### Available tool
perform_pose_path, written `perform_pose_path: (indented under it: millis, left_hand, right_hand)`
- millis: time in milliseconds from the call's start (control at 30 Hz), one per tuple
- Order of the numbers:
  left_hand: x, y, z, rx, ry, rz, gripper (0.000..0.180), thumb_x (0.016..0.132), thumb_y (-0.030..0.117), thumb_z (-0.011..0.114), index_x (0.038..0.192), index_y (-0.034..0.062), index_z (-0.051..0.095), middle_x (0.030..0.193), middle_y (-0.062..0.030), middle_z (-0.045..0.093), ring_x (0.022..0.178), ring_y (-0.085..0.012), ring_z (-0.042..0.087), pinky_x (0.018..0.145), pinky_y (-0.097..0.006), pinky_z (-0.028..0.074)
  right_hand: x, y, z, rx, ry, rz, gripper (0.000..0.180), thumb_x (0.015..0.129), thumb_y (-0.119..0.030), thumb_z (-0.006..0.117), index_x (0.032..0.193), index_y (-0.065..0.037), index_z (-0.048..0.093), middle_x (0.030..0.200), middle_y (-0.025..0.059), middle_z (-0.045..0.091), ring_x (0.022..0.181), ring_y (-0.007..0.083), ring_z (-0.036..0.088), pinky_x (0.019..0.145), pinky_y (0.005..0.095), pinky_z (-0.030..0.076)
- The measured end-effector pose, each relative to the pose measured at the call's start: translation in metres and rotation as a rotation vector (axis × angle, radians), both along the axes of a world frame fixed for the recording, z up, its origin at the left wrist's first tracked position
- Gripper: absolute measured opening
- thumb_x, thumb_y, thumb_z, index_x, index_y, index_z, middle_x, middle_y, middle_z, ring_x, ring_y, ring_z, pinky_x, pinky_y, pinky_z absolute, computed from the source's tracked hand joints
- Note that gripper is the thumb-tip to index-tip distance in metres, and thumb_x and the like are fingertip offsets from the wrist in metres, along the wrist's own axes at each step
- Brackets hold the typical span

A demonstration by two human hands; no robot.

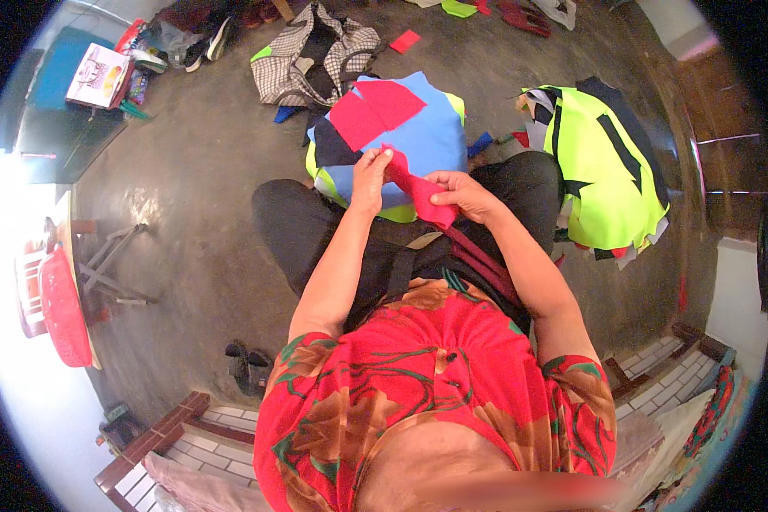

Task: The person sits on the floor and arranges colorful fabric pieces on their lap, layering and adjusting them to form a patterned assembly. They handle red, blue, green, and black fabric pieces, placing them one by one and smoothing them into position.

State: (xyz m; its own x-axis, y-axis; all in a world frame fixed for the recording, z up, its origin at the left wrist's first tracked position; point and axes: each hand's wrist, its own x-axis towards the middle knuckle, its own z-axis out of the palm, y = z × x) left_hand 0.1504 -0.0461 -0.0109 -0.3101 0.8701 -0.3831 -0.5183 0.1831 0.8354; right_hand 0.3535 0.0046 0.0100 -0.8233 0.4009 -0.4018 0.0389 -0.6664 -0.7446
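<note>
Between my hands stretches a red piece of fabric (420, 189), held above my lap. My left hand (370, 177) pinches its upper left end, near the edge of the pile in front of me. Lower down and to the right, my right hand (465, 195) grips the wider part, thumb on top. Just beyond my hands lies a stack of fabric with a light blue piece (439, 119) uppermost, black and neon yellow-green edges showing under it. Red fabric pieces (375, 113) rest on the blue one.
To the right is a heap of neon yellow-green fabric (606, 188) with black pieces. A checked bag (314, 53) lies open beyond the blue stack. One red scrap (405, 41) is on the concrete floor. Shoes (219, 41) stand at the far left, dark sandals (247, 367) behind me.
</note>
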Motion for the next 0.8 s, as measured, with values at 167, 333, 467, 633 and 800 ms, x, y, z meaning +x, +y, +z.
perform_pose_path:
  millis: [167, 333, 467, 633, 800]
  left_hand:
    - [-0.009, 0.001, -0.022, -0.05, 0.002, -0.067, 0.015, 0.086, 0.02, 0.061, 0.096, 0.0084, 0.059, 0.086, -0.0004, 0.063, 0.073, -0.0104, 0.06, 0.066, -0.026, 0.048]
    - [0.012, -0.004, -0.005, 0.032, -0.12, -0.218, 0.021, 0.088, 0.014, 0.058, 0.108, 0.0065, 0.058, 0.097, -0.0022, 0.064, 0.085, -0.0118, 0.06, 0.076, -0.027, 0.048]
    - [0.019, -0.005, -0.006, 0.095, -0.175, -0.284, 0.025, 0.089, 0.013, 0.056, 0.112, 0.0052, 0.057, 0.103, -0.0024, 0.063, 0.09, -0.0123, 0.06, 0.082, -0.028, 0.047]
    - [0.015, -0.005, -0.01, 0.096, -0.196, -0.277, 0.025, 0.09, 0.014, 0.055, 0.113, 0.0049, 0.056, 0.103, -0.003, 0.062, 0.093, -0.0129, 0.059, 0.083, -0.028, 0.047]
    - [0.018, -0.003, -0.007, 0.074, -0.286, -0.242, 0.026, 0.09, 0.019, 0.057, 0.112, 0.0053, 0.056, 0.102, -0.0033, 0.063, 0.093, -0.0141, 0.06, 0.082, -0.029, 0.048]
  right_hand:
    - [0.0, 0.0, 0.024, -0.105, 0.3, -0.283, 0.049, 0.078, -0.006, 0.068, 0.123, -0.009, 0.049, 0.117, 0.0035, 0.057, 0.104, 0.015, 0.057, 0.086, 0.0304, 0.048]
    - [0.004, 0.004, 0.03, -0.13, 0.368, -0.377, 0.058, 0.079, -0.002, 0.065, 0.131, -0.01, 0.041, 0.122, 0.0035, 0.053, 0.11, 0.016, 0.053, 0.087, 0.0305, 0.048]
    - [0.0, 0.004, 0.009, -0.047, 0.152, -0.322, 0.059, 0.077, 0.002, 0.064, 0.131, -0.008, 0.04, 0.114, 0.0065, 0.057, 0.102, 0.0175, 0.058, 0.088, 0.0325, 0.049]
    - [-0.003, 0.003, 0.004, 0.023, 0.035, -0.344, 0.049, 0.076, 0.004, 0.062, 0.122, -0.003, 0.047, 0.107, 0.008, 0.06, 0.094, 0.0187, 0.06, 0.085, 0.0325, 0.049]
    - [-0.001, 0.006, -0.009, 0.062, -0.006, -0.395, 0.045, 0.076, 0.005, 0.062, 0.118, -0.003, 0.049, 0.104, 0.008, 0.061, 0.091, 0.0181, 0.061, 0.083, 0.0315, 0.049]
